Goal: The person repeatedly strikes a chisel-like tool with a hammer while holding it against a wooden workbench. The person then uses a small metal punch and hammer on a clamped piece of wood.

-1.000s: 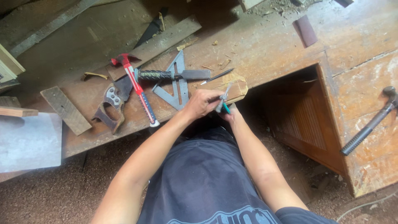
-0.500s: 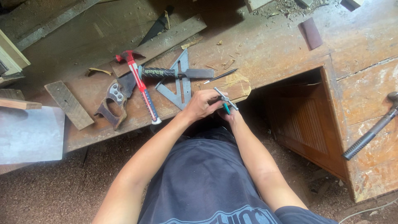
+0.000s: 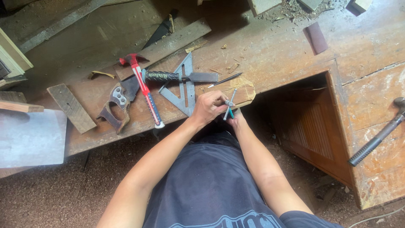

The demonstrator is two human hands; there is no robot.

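My left hand [image 3: 209, 107] and my right hand [image 3: 236, 119] meet at the near edge of a worn wooden workbench [image 3: 274, 55]. Both grip a small compass-like metal tool with a teal-tipped leg [image 3: 230, 109]. Its legs rest against a small block of pale wood [image 3: 236, 89] lying on the bench edge. The right hand is mostly hidden under the left hand and the tool. A thin metal scriber or pencil [image 3: 225, 79] lies just beyond the block.
Left of my hands lie a grey triangular square [image 3: 182, 86], a black-handled chisel [image 3: 179, 77], a red-handled hammer [image 3: 144, 89], a hand saw [image 3: 117, 105] and a wood offcut [image 3: 71, 107]. A second hammer [image 3: 377, 137] rests at far right. The bench has a deep open recess [image 3: 310, 122].
The view has shifted slightly; my hands stay at the block, and the compass tool has turned from lying across the block to pointing more upright.
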